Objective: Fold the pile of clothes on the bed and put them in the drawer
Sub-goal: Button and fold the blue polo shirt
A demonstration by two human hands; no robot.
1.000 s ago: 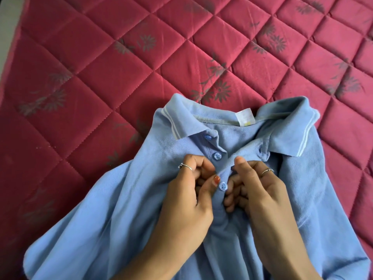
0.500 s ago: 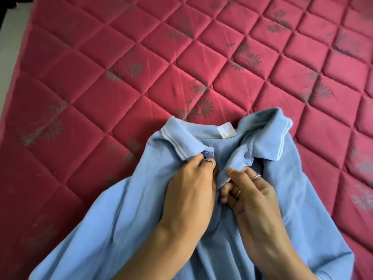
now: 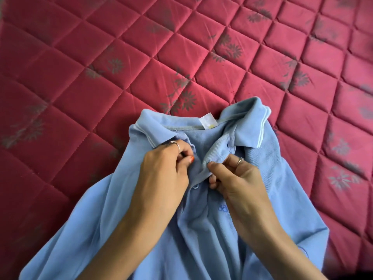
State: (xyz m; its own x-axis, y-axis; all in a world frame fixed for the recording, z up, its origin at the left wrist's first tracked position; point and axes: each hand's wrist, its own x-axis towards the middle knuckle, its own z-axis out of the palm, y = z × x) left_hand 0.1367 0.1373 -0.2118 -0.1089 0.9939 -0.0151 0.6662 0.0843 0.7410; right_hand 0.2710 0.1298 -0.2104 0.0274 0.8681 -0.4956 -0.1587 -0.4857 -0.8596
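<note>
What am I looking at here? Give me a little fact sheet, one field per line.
Surface: red quilted mattress with a faded flower print
Garment: light blue polo shirt, lying front up, collar away from the person
Collar: white-striped, spread open
Label: small white tag inside the neck
Left hand: pinches the left edge of the button strip; ring on one finger
Right hand: pinches the right edge of the strip; ring on one finger
Folding: not yet done
Drawer: not in view
</note>
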